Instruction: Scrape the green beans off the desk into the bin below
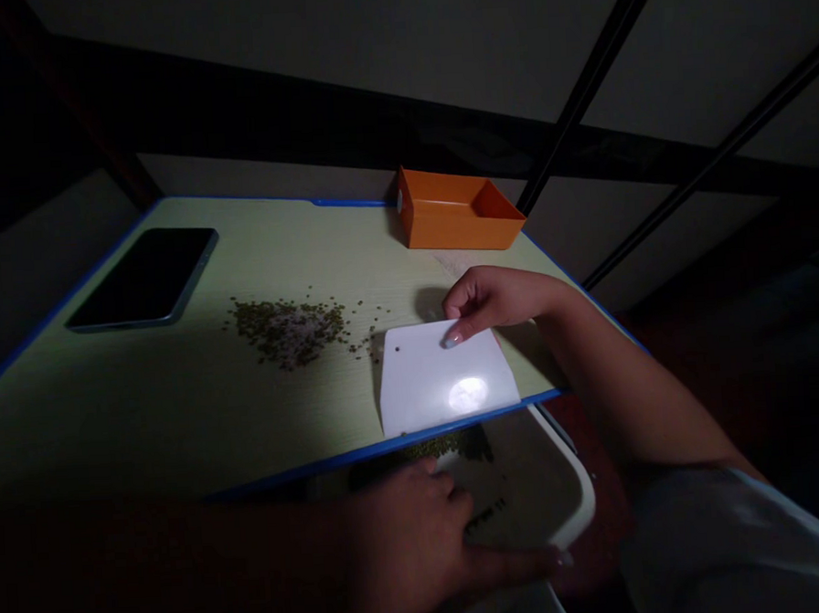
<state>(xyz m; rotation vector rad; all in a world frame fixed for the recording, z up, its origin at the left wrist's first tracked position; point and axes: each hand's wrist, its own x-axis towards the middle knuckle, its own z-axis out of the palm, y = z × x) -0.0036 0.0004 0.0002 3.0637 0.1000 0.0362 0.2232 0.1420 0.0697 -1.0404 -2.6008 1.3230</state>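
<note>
My right hand (495, 304) pinches the far edge of a flat white scraper (427, 379) between thumb and fingers. The scraper lies low over the table's near edge, with a small dark bean on its face. Below that edge, my left hand (411, 535) reaches over a white tub (562, 472), thumb stretched out and fingers loosely bent, nothing visible in it. Small green beans (434, 447) lie inside the tub, partly hidden by the table edge and my hand. Left of the scraper, a pile of green beans mixed with pale grains (287, 333) is spread on the table.
The pale table (181, 401) has a raised blue rim. A dark-screened phone or tablet (145, 276) lies at its left side. An orange open box (460, 221) stands at the back right, with some pale grains (454, 264) in front. Dark panels rise behind the table.
</note>
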